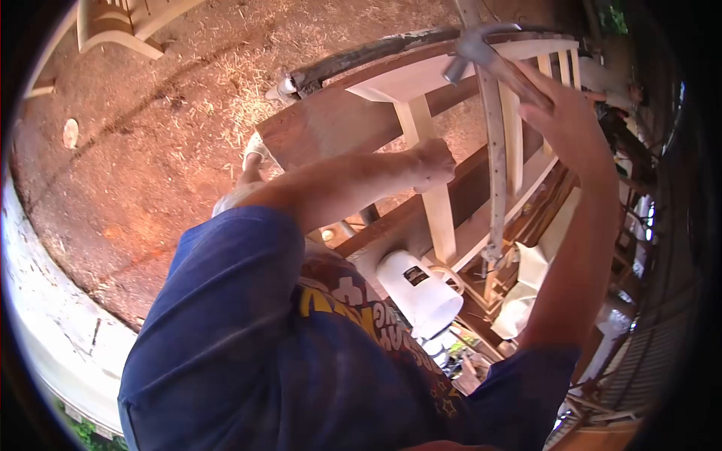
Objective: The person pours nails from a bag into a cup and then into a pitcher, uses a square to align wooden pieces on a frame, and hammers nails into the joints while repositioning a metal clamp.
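Observation:
In the head view, my right hand (562, 116) is raised at the upper right and closed around the handle of a claw hammer (475, 51). The hammer's metal head is up above the wooden frame (410, 81), apart from my left hand. My left hand (435, 164) is closed on a pale wooden slat (438, 218) of this frame, its fingers partly hidden. The frame lies across a thick plank bench (323, 131). A narrow strip with holes along it (494, 150) crosses the frame between my two hands.
A white plastic container with a black label (425, 301) stands close to my body. Curved chair parts (113, 34) lie at the upper left on reddish ground (150, 158) strewn with shavings. More lumber and clutter (541, 203) fill the right side.

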